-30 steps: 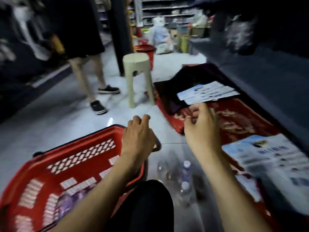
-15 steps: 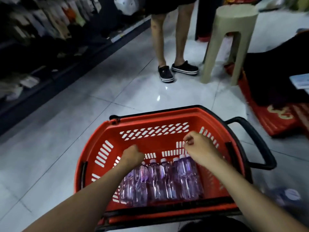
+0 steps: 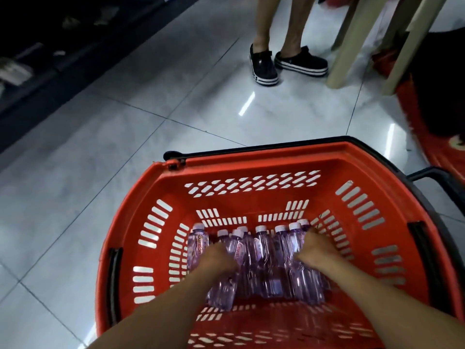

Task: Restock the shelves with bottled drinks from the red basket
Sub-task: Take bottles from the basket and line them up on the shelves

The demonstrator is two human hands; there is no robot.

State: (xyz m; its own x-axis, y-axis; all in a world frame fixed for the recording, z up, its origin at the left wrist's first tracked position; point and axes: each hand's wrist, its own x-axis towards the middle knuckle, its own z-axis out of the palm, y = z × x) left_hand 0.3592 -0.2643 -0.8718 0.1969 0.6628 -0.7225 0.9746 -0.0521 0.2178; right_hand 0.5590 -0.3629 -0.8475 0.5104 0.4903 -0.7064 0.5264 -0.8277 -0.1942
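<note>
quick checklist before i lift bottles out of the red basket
1. Hands on the bottles: left hand and right hand both rest on them: ok.
2. Firm grip on a bottle: fingers blurred: cannot tell.
3. Caps on: those visible are capped: ok.
4. Red basket upright: ok.
5. Aisle ahead free: another person's feet and a stool stand just beyond the basket: not ok.

Overhead light left white glare streaks on the floor (image 3: 246, 104) beyond the red basket (image 3: 251, 170). Shelving (image 3: 37, 59) left of it lay in shadow; bottles (image 3: 254, 250) inside it appeared motion-blurred.
</note>
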